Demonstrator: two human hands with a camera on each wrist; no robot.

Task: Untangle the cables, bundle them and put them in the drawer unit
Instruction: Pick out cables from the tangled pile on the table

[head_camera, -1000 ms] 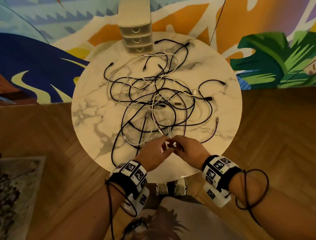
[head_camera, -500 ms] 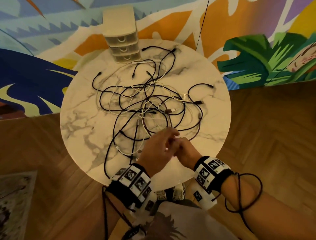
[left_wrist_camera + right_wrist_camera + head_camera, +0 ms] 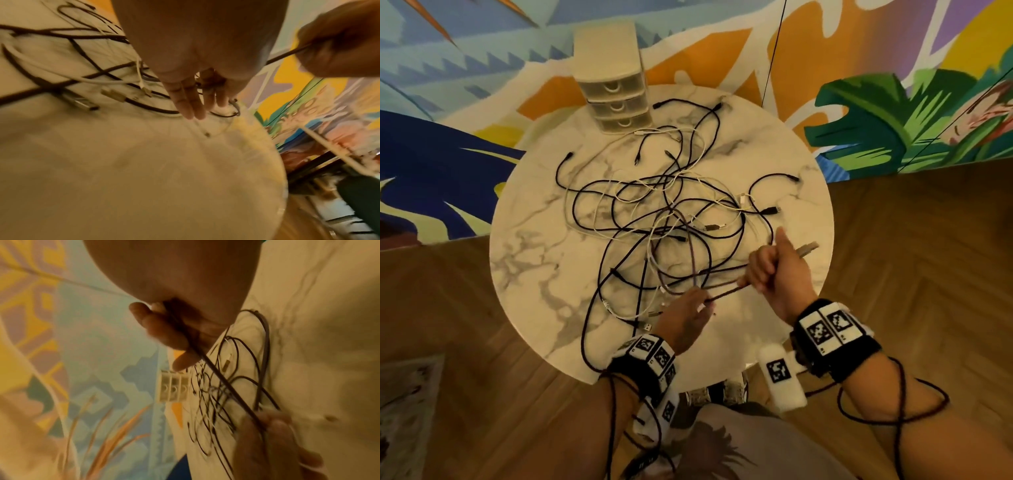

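Both hands stretch one dark cable taut over the near side of the round marble bench.

Right hand (image 3: 779, 270) fist-curled, grip clamped on the dark cable (image 3: 726, 294), thumb up; a grey plug end (image 3: 808, 247) sticks out past the fist. Left hand (image 3: 685, 317) pinches the same cable lower down, fingertips together on it, other fingers (image 3: 186, 104) straight in left wrist view. Cable runs straight between the two hands, above the bench (image 3: 534, 274). Rest of the tangle of cables (image 3: 654, 219), black and white mixed, lies spread across bench centre, loops overlapping, several USB plugs (image 3: 84, 103) loose near the left hand. Drawer unit (image 3: 614, 99), three drawers, all pushed in, stands at far edge of bench, well apart from both hands. Colourful mural wall (image 3: 893, 102) behind, wood floor (image 3: 928, 274) around.
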